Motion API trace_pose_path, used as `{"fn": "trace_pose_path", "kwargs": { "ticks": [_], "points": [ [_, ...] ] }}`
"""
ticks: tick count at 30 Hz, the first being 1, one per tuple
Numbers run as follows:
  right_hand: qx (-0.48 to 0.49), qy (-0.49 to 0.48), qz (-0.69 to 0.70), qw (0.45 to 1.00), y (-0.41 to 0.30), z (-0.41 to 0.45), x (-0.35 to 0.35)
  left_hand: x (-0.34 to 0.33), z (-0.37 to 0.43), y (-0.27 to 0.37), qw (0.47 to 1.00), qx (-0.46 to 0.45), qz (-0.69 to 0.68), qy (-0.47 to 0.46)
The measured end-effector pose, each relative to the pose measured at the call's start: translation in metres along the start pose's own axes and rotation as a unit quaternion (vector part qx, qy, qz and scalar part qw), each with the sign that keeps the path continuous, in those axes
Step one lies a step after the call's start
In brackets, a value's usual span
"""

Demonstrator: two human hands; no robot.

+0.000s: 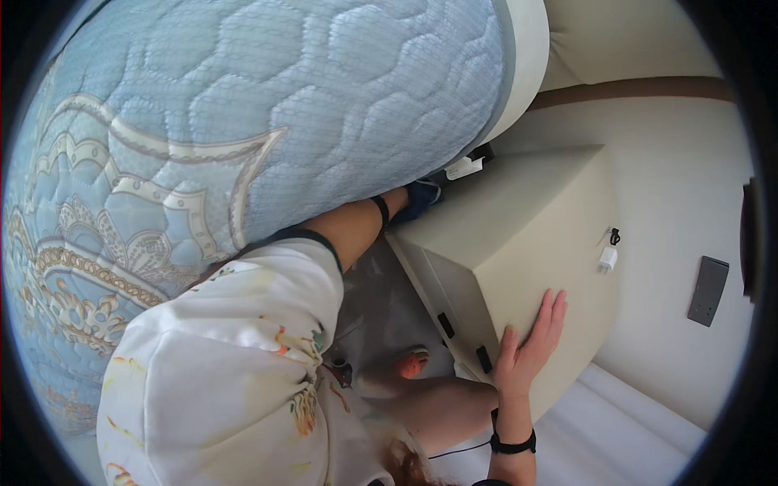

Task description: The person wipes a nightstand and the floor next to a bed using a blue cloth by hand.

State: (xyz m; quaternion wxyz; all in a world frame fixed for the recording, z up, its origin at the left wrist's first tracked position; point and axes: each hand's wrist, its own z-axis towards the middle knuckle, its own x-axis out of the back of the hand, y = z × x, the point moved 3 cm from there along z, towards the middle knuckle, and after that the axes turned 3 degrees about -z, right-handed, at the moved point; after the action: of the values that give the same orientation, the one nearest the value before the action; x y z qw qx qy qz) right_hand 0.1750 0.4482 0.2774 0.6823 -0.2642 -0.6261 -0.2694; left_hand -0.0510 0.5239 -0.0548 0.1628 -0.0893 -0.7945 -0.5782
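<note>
My left hand point(398, 199) reaches into the narrow gap between the bed and a cream nightstand point(547, 243). It is on a dark blue cloth point(420, 201), which lies against the nightstand's side; the fingers are hidden. My right hand point(530, 346) rests palm down on the nightstand's top near its front edge, fingers apart, holding nothing. Beyond its fingertips lies a white charger plug point(608, 258) with a small black item point(615, 236) beside it. Black handles point(446, 325) show on the drawer fronts.
A bed with a light blue quilted cover point(340, 91) fills the upper left. Behind it rises a padded headboard point(626, 42). A white paper tag point(464, 168) sticks out by the gap. A dark socket plate point(708, 291) sits on the wall, and white curtain cloth point(608, 419) hangs beside the nightstand.
</note>
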Motion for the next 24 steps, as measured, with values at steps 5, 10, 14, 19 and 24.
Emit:
{"fn": "trace_pose_path", "kwargs": {
  "ticks": [5, 10, 14, 19, 24],
  "points": [
    [0.004, 0.005, 0.010, 1.000, -0.002, 0.002, -0.002, 0.016, 0.025, 0.039, 0.999, -0.038, -0.011, 0.005],
    [-0.003, -0.003, 0.002, 1.000, -0.001, 0.005, 0.001, 0.041, 0.065, 0.108, 0.992, -0.124, -0.020, 0.033],
    [-0.018, -0.014, -0.016, 1.000, -0.001, 0.005, 0.002, 0.047, 0.092, 0.145, 0.982, -0.184, -0.031, 0.038],
    [-0.012, -0.018, -0.007, 1.000, -0.004, 0.006, 0.002, 0.055, 0.125, 0.155, 0.979, -0.191, -0.063, 0.020],
    [-0.009, -0.016, -0.006, 1.000, -0.003, 0.005, -0.002, 0.022, 0.102, 0.085, 0.991, -0.119, -0.056, 0.003]
  ]
}}
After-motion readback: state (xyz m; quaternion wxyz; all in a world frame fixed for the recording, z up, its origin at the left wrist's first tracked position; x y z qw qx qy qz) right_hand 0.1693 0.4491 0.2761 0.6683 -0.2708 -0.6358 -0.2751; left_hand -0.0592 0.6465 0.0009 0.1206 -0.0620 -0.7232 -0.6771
